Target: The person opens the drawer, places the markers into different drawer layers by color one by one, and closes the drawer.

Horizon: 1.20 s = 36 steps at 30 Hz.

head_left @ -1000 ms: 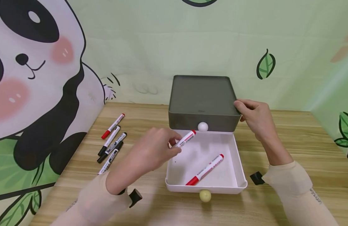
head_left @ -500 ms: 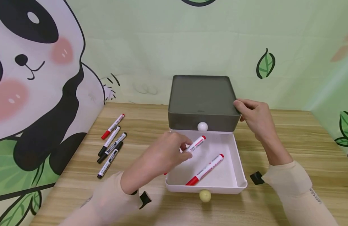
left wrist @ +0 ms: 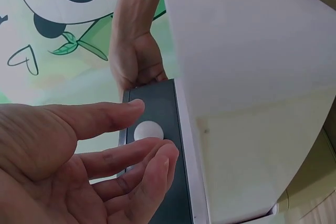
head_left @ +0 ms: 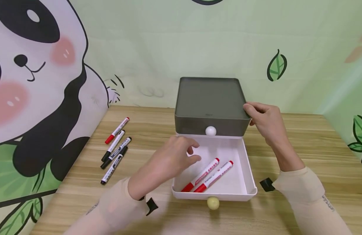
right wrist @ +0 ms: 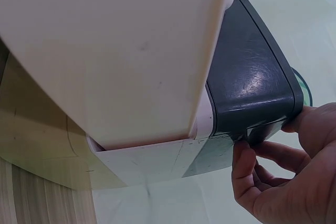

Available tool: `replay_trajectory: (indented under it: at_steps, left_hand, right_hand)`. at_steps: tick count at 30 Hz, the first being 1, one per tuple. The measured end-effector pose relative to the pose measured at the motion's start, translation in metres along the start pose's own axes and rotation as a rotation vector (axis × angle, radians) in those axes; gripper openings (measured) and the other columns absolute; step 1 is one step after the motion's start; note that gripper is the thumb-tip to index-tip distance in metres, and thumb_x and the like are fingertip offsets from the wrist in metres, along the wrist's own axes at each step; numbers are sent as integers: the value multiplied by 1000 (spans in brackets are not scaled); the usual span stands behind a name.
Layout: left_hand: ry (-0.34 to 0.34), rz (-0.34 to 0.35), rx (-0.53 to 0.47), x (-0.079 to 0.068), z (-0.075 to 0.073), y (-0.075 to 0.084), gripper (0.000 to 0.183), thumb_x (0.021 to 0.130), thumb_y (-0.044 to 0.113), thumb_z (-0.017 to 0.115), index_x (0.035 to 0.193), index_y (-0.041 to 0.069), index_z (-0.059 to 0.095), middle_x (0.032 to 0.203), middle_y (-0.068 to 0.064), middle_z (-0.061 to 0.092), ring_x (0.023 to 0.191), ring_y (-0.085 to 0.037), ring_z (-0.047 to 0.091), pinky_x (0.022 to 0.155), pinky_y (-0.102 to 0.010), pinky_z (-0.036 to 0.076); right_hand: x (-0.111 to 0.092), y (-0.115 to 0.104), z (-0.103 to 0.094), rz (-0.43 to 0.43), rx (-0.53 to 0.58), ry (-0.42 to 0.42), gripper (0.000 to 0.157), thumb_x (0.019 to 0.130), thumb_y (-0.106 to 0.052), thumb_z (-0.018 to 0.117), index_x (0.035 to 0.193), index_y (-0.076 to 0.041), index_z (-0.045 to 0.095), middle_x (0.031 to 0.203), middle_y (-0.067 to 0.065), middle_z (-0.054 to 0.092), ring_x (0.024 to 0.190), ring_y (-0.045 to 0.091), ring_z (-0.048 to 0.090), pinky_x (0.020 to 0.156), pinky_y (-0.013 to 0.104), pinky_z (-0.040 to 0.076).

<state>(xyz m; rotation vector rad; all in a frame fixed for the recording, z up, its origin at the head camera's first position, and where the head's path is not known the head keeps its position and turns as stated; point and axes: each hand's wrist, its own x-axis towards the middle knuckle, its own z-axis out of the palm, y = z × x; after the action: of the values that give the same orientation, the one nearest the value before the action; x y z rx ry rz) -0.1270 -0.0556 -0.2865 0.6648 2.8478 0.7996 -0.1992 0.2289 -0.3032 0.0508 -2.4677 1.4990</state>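
In the head view a white drawer point(head_left: 228, 148) is pulled out beneath a dark grey drawer box point(head_left: 211, 98) with a white knob point(head_left: 210, 131). Two red markers lie side by side in the drawer: a left marker point(head_left: 203, 174) and a right marker point(head_left: 217, 174). Above the drawer's left side hovers my left hand point(head_left: 172, 155), thumb and fingers apart with nothing between them; the left wrist view shows the same gap. My right hand point(head_left: 267, 122) pinches the box's right front corner, thumb on the top edge, fingers point(right wrist: 244, 169) curled at the side.
To the left, several more markers lie on the wooden table: one red marker point(head_left: 117, 130) and black ones, such as a black marker point(head_left: 114, 165). A yellow knob point(head_left: 213, 203) sticks out from the drawer's front. A panda-print cloth point(head_left: 145, 49) hangs behind the table.
My left hand moved right over the drawer and let go of its red marker, which now lies beside the other one. My right hand stays at the box corner.
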Motion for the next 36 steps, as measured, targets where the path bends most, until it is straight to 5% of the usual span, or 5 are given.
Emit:
replay_trajectory:
  at_steps: [20,36]
  left_hand:
    - [104,-98,60,-13,-24,-31,30,93,25,79,120,12,77,96,2,75,75,-14,65,61,-30,49]
    - [183,-132,4,-17,-46,-78,32,98,21,72,127,7,73,107,-6,76,93,-22,71,75,-38,56]
  right_hand:
    - [0,-1,1,-5,-14,3,43,102,-36,63,130,-4,72,97,-11,69,72,15,60,65,22,50]
    - [0,-1,1,1,-11,4,44,102,-36,63,130,-3,71,98,-10,69,73,14,59,66,20,51]
